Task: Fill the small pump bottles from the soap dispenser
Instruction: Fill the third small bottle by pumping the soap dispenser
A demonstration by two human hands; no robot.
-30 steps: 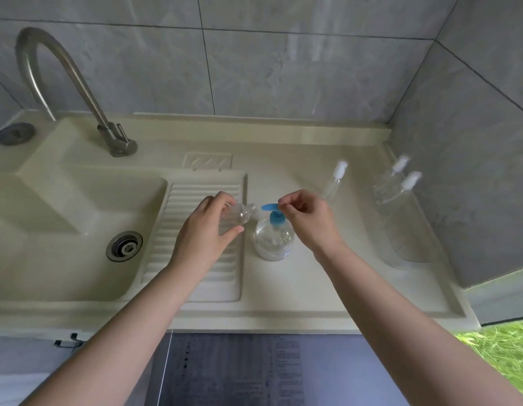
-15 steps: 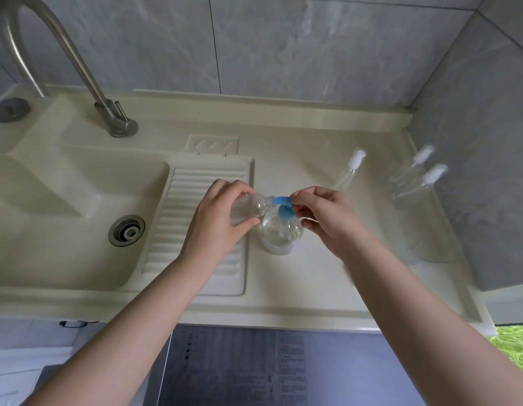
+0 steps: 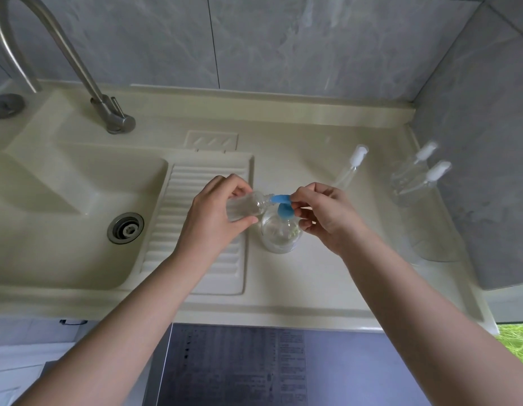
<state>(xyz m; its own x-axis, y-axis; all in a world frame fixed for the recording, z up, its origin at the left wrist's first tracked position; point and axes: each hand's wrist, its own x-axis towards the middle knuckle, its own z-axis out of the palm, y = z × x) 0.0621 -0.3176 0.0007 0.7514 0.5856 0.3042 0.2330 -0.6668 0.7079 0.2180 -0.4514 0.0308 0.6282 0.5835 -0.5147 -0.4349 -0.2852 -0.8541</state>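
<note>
A clear round soap dispenser [image 3: 279, 234] with a blue pump head [image 3: 283, 206] stands on the counter beside the washboard. My left hand [image 3: 216, 215] grips a small clear bottle [image 3: 247, 207] lying sideways, its open neck against the blue spout. My right hand [image 3: 327, 215] pinches the back of the blue pump head with thumb and fingertips. A loose white-topped pump [image 3: 352, 167] lies on the counter behind my right hand. Two small white-capped pump bottles [image 3: 412, 178] stand by the right wall.
The cream sink basin [image 3: 64, 224] with its drain [image 3: 125, 227] is on the left, with a ribbed washboard [image 3: 195, 259] beside it. A steel tap [image 3: 87, 71] arches at the back left. Grey tiled walls close the back and right. The counter's front edge [image 3: 254, 317] runs below my arms.
The view has shifted a little closer. The small bottle's neck has come up against the blue spout. My right hand keeps its pinch on the pump head.
</note>
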